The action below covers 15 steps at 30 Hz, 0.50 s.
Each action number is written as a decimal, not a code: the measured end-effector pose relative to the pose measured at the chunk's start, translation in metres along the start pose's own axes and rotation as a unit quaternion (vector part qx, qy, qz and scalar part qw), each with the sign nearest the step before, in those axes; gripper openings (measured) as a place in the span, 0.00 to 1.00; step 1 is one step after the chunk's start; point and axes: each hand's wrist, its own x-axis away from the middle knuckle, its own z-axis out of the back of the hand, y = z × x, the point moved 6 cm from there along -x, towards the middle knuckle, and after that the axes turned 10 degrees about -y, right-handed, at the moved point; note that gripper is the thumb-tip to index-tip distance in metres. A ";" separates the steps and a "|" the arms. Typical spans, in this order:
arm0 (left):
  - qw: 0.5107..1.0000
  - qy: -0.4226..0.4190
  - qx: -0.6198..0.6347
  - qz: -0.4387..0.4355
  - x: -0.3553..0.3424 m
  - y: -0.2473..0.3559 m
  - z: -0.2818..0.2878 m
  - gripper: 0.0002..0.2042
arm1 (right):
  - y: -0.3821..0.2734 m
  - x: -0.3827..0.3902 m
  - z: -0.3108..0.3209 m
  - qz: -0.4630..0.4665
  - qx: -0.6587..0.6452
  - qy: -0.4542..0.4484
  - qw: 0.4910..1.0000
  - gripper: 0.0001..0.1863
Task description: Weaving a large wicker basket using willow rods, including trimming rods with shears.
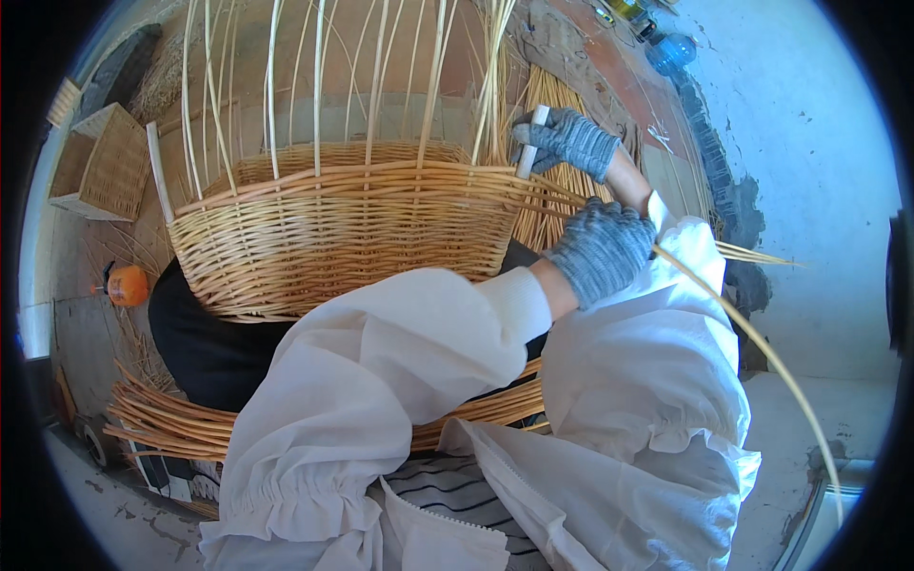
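Note:
A half-woven wicker basket (343,238) stands in front of me, with tall pale stakes (318,86) rising from its rim. Thick white posts mark its corners. At the right corner post (528,157), my right hand (569,141) in a grey knit glove closes its fingers round the wood. My left hand (602,250), gloved alike, reaches across below it and is closed on a willow rod (752,328). From the basket's right rim that rod runs through the fist, then bends away to the lower right. The left fingertips are partly hidden.
Beneath the basket is a black rounded support (205,333). Bundled rods (171,419) lie close to me, and more rods (557,90) spread behind the right corner. A woven box (116,162) and an orange container (128,285) stand left. At right rises a pale wall (809,190).

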 end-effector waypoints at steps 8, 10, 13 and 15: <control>0.887 0.260 0.337 0.180 0.112 -0.109 0.089 0.03 | -0.009 0.024 -0.008 -0.031 -0.001 0.007 1.000 0.16; 0.571 0.373 0.654 0.326 0.192 -0.173 0.062 0.05 | -0.016 0.026 -0.018 -0.015 0.047 0.018 0.999 0.18; 0.716 0.376 0.483 0.335 0.227 -0.215 0.102 0.08 | -0.014 0.027 -0.030 0.017 0.147 0.054 0.988 0.23; 0.861 0.262 0.339 0.274 0.192 -0.207 0.154 0.08 | -0.009 0.032 -0.029 0.013 0.203 0.151 0.967 0.27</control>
